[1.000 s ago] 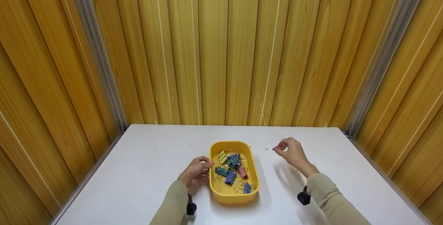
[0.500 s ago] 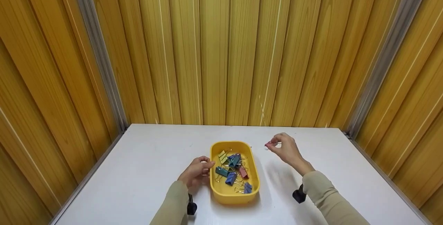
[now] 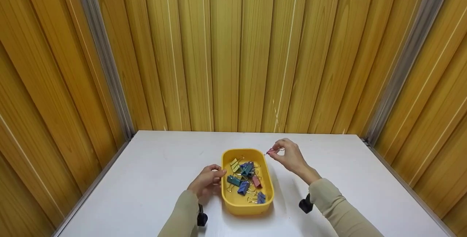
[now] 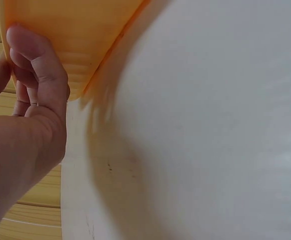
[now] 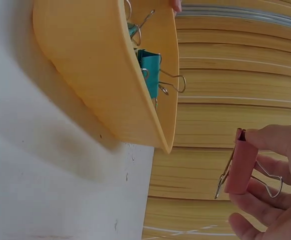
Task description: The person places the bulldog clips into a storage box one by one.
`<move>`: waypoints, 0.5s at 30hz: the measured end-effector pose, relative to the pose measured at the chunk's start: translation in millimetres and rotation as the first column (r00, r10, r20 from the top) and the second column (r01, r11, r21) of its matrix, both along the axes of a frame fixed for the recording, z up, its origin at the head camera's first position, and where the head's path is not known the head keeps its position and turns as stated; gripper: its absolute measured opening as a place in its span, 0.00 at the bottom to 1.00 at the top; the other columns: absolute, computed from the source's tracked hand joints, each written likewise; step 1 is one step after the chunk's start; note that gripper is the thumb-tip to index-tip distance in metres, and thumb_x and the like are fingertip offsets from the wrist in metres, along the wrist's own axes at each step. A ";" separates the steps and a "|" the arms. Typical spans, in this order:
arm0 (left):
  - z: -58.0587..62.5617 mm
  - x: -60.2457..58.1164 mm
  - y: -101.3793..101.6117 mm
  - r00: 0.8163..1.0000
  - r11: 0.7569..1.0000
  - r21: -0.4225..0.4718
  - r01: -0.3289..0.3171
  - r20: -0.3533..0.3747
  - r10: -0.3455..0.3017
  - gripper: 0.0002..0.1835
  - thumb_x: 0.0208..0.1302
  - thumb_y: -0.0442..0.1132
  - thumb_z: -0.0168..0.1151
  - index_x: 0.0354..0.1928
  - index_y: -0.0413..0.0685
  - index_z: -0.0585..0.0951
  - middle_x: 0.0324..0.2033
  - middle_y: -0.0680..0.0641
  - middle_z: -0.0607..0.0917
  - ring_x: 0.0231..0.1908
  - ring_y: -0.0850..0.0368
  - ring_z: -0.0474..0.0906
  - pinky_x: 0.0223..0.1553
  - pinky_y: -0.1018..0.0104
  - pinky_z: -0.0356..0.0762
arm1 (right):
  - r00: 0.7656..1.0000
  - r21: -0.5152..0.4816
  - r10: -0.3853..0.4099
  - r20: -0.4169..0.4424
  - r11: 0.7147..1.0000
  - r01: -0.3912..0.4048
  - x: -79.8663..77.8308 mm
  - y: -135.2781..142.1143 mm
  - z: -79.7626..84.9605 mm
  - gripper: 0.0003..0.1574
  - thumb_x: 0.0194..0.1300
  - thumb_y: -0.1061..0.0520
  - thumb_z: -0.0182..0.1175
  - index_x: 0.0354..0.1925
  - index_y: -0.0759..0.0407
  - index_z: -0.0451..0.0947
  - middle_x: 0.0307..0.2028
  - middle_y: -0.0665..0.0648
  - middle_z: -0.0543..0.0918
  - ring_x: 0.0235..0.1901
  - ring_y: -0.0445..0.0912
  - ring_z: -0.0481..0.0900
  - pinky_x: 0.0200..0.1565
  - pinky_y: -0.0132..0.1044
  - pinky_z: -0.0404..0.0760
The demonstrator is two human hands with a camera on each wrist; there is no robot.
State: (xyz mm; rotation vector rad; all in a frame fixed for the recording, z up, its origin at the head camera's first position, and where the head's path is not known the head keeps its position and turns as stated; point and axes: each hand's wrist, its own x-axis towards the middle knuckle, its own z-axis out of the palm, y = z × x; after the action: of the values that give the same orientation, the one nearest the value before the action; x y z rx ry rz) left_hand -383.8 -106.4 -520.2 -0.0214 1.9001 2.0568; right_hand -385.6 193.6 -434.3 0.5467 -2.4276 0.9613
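Note:
In the head view, a yellow plastic bin [image 3: 247, 209] holds several binder clips in yellow, green, blue and red. My left hand [image 3: 207, 179] grips the bin's left rim, thumb tip over the edge and fingers [image 4: 50, 80] against the outer wall. Between thumb and fingers of my right hand [image 3: 290, 156] is a pinched red binder clip [image 5: 242, 165], its wire handles sticking out to both sides. That clip is raised close beside the bin's far right corner. Inside the bin, a green binder clip [image 5: 149, 72] and another red one [image 3: 257, 182] show.
The bin stands on a white table [image 3: 164, 156]. Yellow wood-patterned panels [image 3: 219, 54] rise behind and at both sides, with grey metal posts [image 3: 105, 54] in the corners.
My right hand has moved left with the red binder clip, from well right of the bin to its far right corner. The left hand and the bin have stayed in place.

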 end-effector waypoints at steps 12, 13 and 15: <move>0.3 -0.3 0.4 0.999 0.999 -0.036 -0.029 0.029 0.030 0.14 0.63 0.44 0.64 0.42 0.47 0.70 0.37 0.44 0.82 0.30 0.58 0.77 0.27 0.70 0.78 | 0.994 -0.003 0.111 -0.014 0.994 -0.111 3.8 -29.6 -3.0 0.07 0.53 0.60 0.71 0.31 0.59 0.82 0.34 0.55 0.81 0.36 0.51 0.82 0.44 0.41 0.79; 0.3 -0.2 0.5 0.999 0.999 -0.038 -0.031 0.031 0.032 0.14 0.63 0.44 0.64 0.42 0.47 0.70 0.37 0.44 0.82 0.30 0.57 0.77 0.27 0.69 0.78 | 0.993 -0.001 0.119 -0.009 0.993 -0.119 4.2 -31.7 -3.7 0.07 0.54 0.60 0.71 0.31 0.59 0.82 0.34 0.55 0.81 0.36 0.51 0.82 0.44 0.42 0.79; 0.5 -0.1 0.5 0.999 0.999 -0.039 -0.033 0.033 0.034 0.14 0.63 0.44 0.64 0.42 0.47 0.70 0.38 0.43 0.82 0.30 0.57 0.78 0.28 0.69 0.78 | 0.990 0.002 0.140 0.001 0.990 -0.140 5.2 -35.4 -4.8 0.07 0.54 0.60 0.71 0.32 0.60 0.81 0.35 0.57 0.82 0.38 0.52 0.82 0.45 0.45 0.80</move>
State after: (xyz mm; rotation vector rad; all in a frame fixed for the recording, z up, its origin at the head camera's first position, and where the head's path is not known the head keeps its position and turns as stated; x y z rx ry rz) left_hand -383.9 -105.9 -519.7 -0.0968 1.9316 2.0279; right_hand -380.5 158.2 -439.0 0.7260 -2.4173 1.0162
